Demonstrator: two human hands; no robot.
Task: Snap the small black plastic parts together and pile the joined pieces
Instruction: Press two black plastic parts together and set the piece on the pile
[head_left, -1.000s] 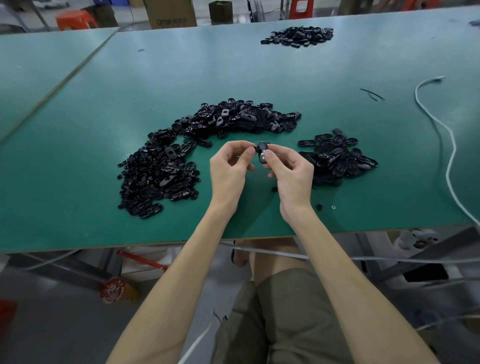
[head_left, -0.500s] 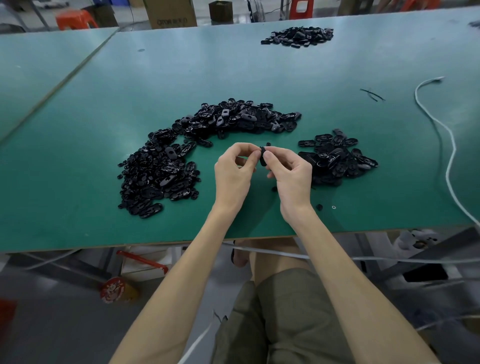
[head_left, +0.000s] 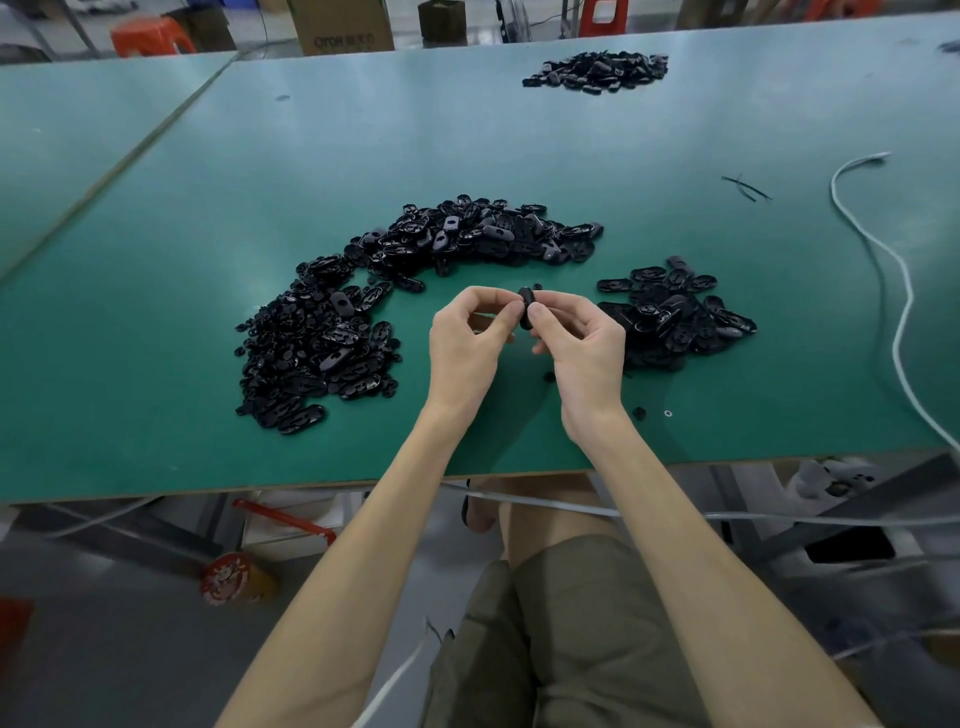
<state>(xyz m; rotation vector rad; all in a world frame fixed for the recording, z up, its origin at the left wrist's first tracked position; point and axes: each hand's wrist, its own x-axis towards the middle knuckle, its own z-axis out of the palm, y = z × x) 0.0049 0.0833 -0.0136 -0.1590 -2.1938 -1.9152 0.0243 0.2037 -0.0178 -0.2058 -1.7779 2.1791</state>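
The green bench (head_left: 519, 130) fills most of the scene, its near edge running just above the seated person's knees. Across its middle lies a long curved heap of black plastic parts (head_left: 332, 343), bending from the left side up and round toward the centre. To the right of the hands sits a smaller pile (head_left: 675, 312) of the same flat oval black pieces, apart from the big heap. A third pile (head_left: 597, 67) rests far off near the back edge. A white cable (head_left: 906, 296) snakes down the bench's right side and off the front edge, with a couple of thin black strands (head_left: 745, 187) lying to its left.

Both hands are raised just over the bench, between the heap and the smaller pile. The left hand (head_left: 467, 358) and the right hand (head_left: 584, 358) meet at the fingertips, each pinching the same small black part (head_left: 526, 312) between thumb and forefinger, the remaining fingers loosely curled in. The part stands on edge between them; I cannot tell whether it is one piece or two pressed together. A tiny black bit (head_left: 640, 413) lies loose by the right wrist.
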